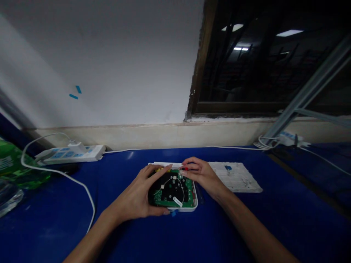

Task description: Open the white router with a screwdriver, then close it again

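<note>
my left hand gripping a green circuit board in a white case on the blue table, my right hand bent over its far corner, white sticker too small to read

Wall: pale, two blue tape bits, cream band along bottom.
Window: dark glass, bright lights showing in it, worn brown frame.
Bench: blue top.
Left power strip: white, blue-marked sockets, white plug in, white cable looping over bench.
Far left: green see-through item, clear plastic near it; exact kind unclear.
Right: slanted metal bar, white socket block, tangled cords at its foot.
</note>
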A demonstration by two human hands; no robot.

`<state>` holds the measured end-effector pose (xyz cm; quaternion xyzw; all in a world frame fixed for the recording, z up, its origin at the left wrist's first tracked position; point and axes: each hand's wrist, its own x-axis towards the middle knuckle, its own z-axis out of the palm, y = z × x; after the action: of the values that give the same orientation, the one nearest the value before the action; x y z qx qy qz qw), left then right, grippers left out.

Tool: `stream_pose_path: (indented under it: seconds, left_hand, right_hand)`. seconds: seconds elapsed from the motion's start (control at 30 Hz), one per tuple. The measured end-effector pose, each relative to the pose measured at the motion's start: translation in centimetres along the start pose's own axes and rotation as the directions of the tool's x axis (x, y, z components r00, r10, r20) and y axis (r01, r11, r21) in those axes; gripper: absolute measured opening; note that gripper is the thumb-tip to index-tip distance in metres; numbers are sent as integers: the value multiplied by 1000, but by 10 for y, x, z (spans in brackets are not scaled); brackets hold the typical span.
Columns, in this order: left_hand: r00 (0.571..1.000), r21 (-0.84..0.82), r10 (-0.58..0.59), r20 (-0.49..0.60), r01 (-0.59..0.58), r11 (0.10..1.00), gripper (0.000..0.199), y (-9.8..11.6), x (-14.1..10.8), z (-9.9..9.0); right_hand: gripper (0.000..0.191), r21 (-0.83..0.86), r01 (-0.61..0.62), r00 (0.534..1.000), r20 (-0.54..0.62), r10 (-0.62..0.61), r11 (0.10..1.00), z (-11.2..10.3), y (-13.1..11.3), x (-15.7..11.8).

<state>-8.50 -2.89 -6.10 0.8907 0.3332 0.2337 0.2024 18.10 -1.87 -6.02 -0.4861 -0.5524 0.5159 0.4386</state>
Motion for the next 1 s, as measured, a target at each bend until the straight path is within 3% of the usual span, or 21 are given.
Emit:
stream_pose_path:
  seconds: [0.23, 0.4, 0.7, 1.0]
  left_hand:
    - [1000, -20, 11, -23, -11, 1000, 117, -2, 1, 3]
    - [999, -16, 20, -39, -20, 1000, 117, -1, 1, 4]
    - [998, -17, 24, -53, -25, 1000, 118, 1, 2, 4]
    - [1000, 25, 30, 1, -30, 999, 118, -3, -1, 1]
  right_hand:
    - [23, -143, 138, 988, 85, -126, 980, 6, -5, -7]
    - [16, -188, 148, 989, 46, -142, 971, 11, -6, -7]
    - [24, -138, 9, 998, -53, -16, 990, 18, 0, -3]
    - [20, 35, -159, 987, 2, 159, 987, 16, -4, 1]
